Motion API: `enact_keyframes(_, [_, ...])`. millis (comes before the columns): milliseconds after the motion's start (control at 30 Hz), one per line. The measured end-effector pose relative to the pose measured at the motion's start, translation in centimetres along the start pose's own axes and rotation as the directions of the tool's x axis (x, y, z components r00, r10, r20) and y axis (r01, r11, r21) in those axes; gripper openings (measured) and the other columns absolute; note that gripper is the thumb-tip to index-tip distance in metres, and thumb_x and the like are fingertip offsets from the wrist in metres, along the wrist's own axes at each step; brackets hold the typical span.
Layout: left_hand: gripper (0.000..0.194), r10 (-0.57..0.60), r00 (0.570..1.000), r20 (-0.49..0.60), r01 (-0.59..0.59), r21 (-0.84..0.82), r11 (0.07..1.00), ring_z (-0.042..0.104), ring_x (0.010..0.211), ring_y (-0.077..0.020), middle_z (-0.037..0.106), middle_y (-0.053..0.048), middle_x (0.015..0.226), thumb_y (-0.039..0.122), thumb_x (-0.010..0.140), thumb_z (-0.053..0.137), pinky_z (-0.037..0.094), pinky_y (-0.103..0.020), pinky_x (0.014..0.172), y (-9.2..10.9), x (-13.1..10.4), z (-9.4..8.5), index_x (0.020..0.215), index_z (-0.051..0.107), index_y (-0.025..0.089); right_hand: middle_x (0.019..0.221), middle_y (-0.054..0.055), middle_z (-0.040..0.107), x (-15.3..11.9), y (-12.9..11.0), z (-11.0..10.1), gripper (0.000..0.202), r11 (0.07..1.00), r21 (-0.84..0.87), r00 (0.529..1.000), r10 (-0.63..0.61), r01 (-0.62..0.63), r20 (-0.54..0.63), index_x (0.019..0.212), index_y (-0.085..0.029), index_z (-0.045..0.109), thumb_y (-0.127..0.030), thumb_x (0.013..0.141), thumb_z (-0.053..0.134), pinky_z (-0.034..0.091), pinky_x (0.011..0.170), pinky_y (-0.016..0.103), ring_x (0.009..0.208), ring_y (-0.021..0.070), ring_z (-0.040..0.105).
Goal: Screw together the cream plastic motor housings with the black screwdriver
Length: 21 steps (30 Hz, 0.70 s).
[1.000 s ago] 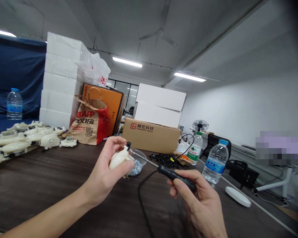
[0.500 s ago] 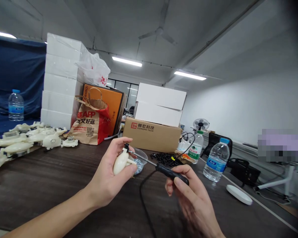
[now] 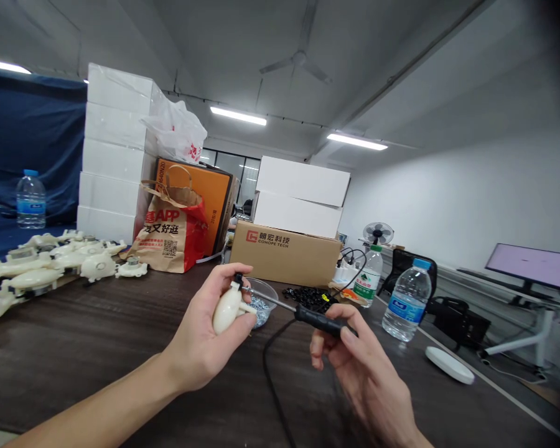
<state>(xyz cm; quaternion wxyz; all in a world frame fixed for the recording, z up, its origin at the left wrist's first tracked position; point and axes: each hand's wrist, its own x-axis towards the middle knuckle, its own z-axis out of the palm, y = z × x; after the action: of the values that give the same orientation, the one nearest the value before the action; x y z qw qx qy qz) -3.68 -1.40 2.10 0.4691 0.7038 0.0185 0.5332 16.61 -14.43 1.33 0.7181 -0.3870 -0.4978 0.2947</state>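
Observation:
My left hand point(image 3: 200, 330) is closed around a cream-coloured rounded plastic part point(image 3: 226, 309) with a small black fitting point(image 3: 238, 278) at its top. In my right hand point(image 3: 361, 361) is a screwdriver point(image 3: 320, 320) with a black handle, gripped at the handle's rear end between thumb and fingers. Its metal shaft points left, and the tip meets the part just below the black fitting. Whether a screw sits at the tip is too small to tell. Behind the shaft stands a clear plastic bowl point(image 3: 271, 303) of small silvery screws.
Several similar cream parts point(image 3: 98, 266) lie at the left. Small black pieces point(image 3: 308, 296) are heaped beyond the bowl. Water bottles point(image 3: 407, 305), a white lid-like disc point(image 3: 449, 365) and a black cable point(image 3: 273, 386) are on the table; boxes point(image 3: 284, 255) and a paper bag point(image 3: 168, 233) stand behind.
My right hand's fingers have shifted on the screwdriver handle, and the handle's rear end has tilted slightly up. My left hand and the cream part stay almost in place.

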Motion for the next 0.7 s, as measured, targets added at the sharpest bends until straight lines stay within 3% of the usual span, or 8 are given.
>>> enact_keyframes(133, [0.046, 0.076, 0.997, -0.026, -0.075, 0.055, 0.996, 0.057, 0.085, -0.0099, 0.055, 0.0, 0.104, 0.012, 0.088, 0.064, 0.052, -0.016, 0.075, 0.2, -0.2, 0.1, 0.127, 0.05, 0.034, 0.067, 0.003, 0.069, 0.0, 0.0, 0.0, 0.021, 1.0, -0.01, 1.0, 0.014, -0.014, 0.019, 0.101, -0.024, 0.053, -0.045, 0.1, 0.055, 0.049, 0.061, 0.028, 0.062, 0.0184, 0.062])
enact_keyframes(300, [0.046, 0.158, 0.987, -0.032, -0.153, 0.123, 0.981, 0.057, 0.085, -0.0098, 0.055, 0.0, 0.103, 0.01, 0.088, 0.063, 0.052, -0.016, 0.077, 0.5, -0.4, 0.2, 0.125, 0.05, 0.033, 0.054, -0.001, 0.062, 0.5, 0.2, -0.1, 0.035, 0.995, -0.088, 0.999, 0.046, -0.044, 0.022, 0.086, -0.024, 0.049, -0.054, 0.102, 0.046, 0.043, 0.05, 0.026, 0.048, 0.0156, 0.054])
enact_keyframes(500, [0.045, 0.159, 0.986, -0.051, -0.153, 0.112, 0.982, 0.058, 0.085, -0.0102, 0.055, 0.0, 0.102, 0.01, 0.087, 0.063, 0.052, -0.016, 0.076, 0.2, -0.4, 0.2, 0.124, 0.051, 0.032, 0.076, 0.002, 0.067, 0.5, 0.2, -0.5, 0.025, 0.996, -0.064, 0.997, 0.069, -0.066, 0.042, 0.103, -0.025, 0.054, -0.049, 0.097, 0.058, 0.047, 0.058, 0.027, 0.066, 0.0174, 0.058])
enact_keyframes(700, [0.042, 0.14, 0.988, -0.065, -0.135, 0.083, 0.987, 0.055, 0.078, -0.01, 0.055, -0.001, 0.105, 0.011, 0.088, 0.063, 0.05, -0.018, 0.069, 0.4, -0.2, 0.2, 0.124, 0.05, 0.03, 0.057, -0.003, 0.053, 0.9, 1.4, -0.5, 0.042, 0.988, -0.12, 0.994, 0.102, -0.096, 0.046, 0.078, -0.022, 0.05, -0.059, 0.097, 0.054, 0.038, 0.049, 0.024, 0.05, 0.0126, 0.045])
